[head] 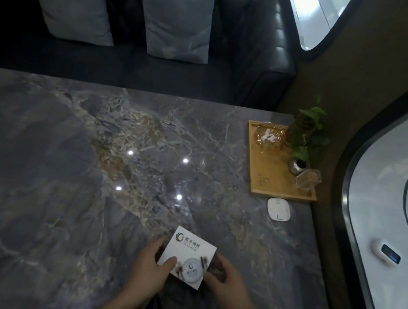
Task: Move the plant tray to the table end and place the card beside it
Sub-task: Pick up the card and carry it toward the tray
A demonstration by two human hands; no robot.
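A white square card point(187, 252) with a logo and a printed round picture is held over the near part of the grey marble table point(62, 157). My left hand point(151, 269) grips its left edge, thumb on top. My right hand point(226, 279) holds its right edge. The wooden plant tray point(266, 175) lies at the table's far right end against the wall. It carries a small green plant in a round grey pot point(302, 143), a glass bowl point(269, 137) and a clear plastic holder point(307, 182).
A white rounded-square device point(279, 209) lies on the table just in front of the tray. A dark sofa with two grey cushions point(175, 20) runs behind the table. A curved wall with windows point(390, 212) borders the right side.
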